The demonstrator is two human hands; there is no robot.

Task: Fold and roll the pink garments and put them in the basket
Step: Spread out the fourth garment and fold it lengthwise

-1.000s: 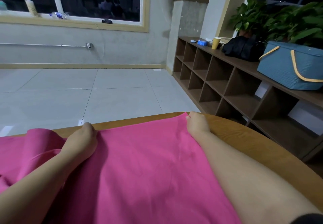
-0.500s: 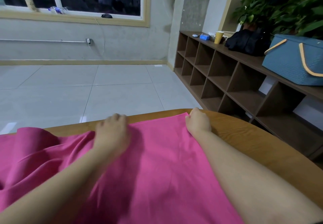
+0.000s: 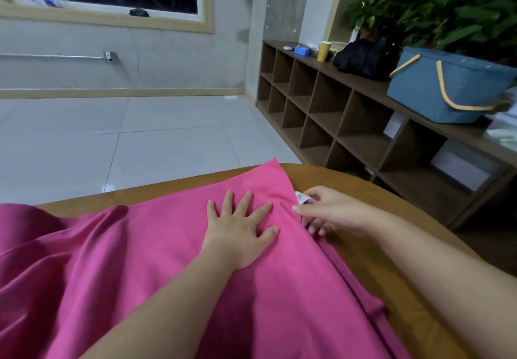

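Observation:
A pink garment point(image 3: 156, 263) lies spread over the round wooden table point(image 3: 361, 249), rumpled at the left. My left hand point(image 3: 240, 232) rests flat on it with fingers spread, near the far right corner. My right hand point(image 3: 327, 210) is at the garment's right edge beside a small white label point(image 3: 302, 197), thumb on top of the cloth and fingers curled under the edge. The blue basket point(image 3: 436, 92) with tan handles stands on the shelf unit to the right, well away from both hands.
A wooden cubby shelf point(image 3: 321, 112) runs along the right wall, carrying a black bag point(image 3: 363, 59), a yellow cup point(image 3: 324, 50) and potted plants point(image 3: 436, 14). Pale tiled floor point(image 3: 126, 140) lies beyond the table's far edge.
My left hand slid right along the garment and now lies flat with fingers spread. My right hand left the far corner and moved back to the right edge by the label.

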